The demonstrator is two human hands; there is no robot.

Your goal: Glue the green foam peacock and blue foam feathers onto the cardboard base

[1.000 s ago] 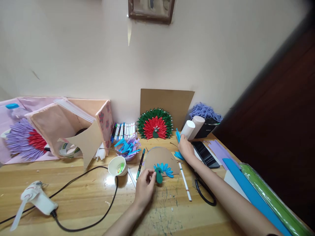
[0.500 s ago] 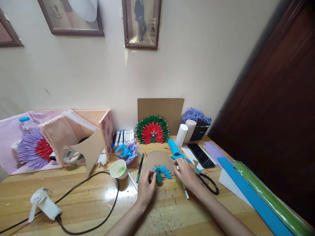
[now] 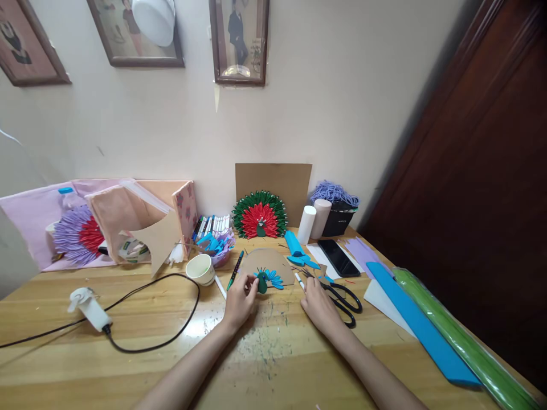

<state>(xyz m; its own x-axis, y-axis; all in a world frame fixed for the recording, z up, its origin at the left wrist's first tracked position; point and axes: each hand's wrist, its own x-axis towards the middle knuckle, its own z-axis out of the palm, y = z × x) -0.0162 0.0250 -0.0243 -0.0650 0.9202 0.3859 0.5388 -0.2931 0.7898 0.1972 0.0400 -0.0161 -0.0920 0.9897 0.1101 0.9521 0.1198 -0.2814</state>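
- Pinched a small green bird cutout (image 3: 262, 283) in the left hand (image 3: 240, 299), with thumb and fingers clamped on its left side, at the near edge of the rounded cardboard (image 3: 260, 257).
- Showed blue petals (image 3: 274, 279) beside the cutout, at the near right of the cardboard.
- Held the right hand (image 3: 317, 302) low, just right of the cardboard, near a white marker (image 3: 299, 280) and black-handled scissors (image 3: 352, 296); could not tell its grip, apart or closed.
- Judged the cutout light, thin and bendable, best taken by its broad body.
- Judged the petals soft, easily crushed.
- Included a red-and-green fan (image 3: 260, 213) beyond the cardboard and a glue gun (image 3: 90, 308) well to its left.
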